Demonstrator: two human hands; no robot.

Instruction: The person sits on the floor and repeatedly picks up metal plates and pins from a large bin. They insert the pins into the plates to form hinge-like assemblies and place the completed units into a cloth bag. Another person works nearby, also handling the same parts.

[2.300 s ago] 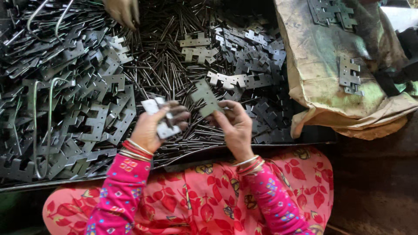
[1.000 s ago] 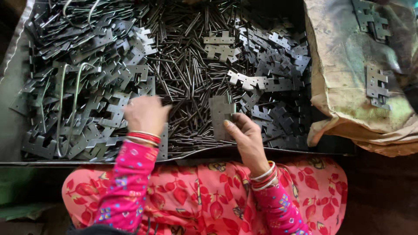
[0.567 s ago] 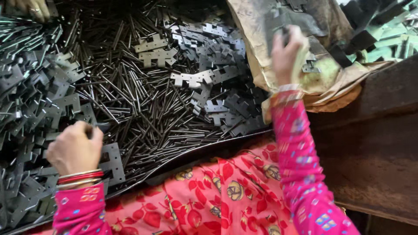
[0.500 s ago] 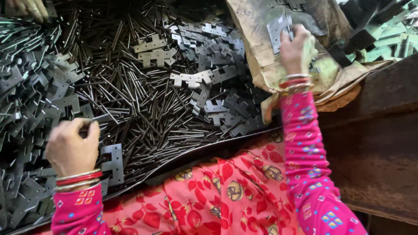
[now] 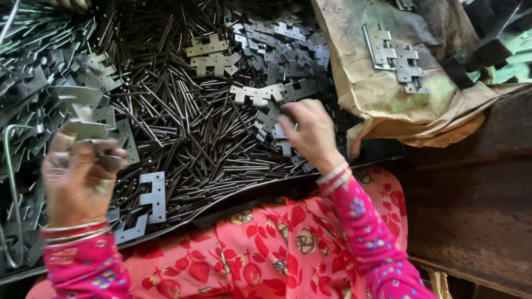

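Observation:
My left hand (image 5: 80, 180) is raised at the left over the tray and grips a grey metal hinge plate (image 5: 91, 132) between thumb and fingers. My right hand (image 5: 310, 132) reaches into a heap of flat hinge plates (image 5: 277, 66) in the middle of the tray, with its fingertips touching one plate (image 5: 274, 116); whether it grips that plate is unclear. Between the hands lies a thick pile of thin dark metal pins (image 5: 194, 138).
A brown sack (image 5: 382, 105) at the upper right carries finished hinges (image 5: 396, 55). More hinge plates and bent wires (image 5: 33, 99) are heaped at the left. Two plates (image 5: 147, 207) lie near the tray's front edge. My lap in red flowered cloth (image 5: 260, 254) is below. A dark wooden surface (image 5: 471, 194) is at right.
My right hand has come back from the sack to the plate heap in the tray. My left hand has lifted up with a hinge plate.

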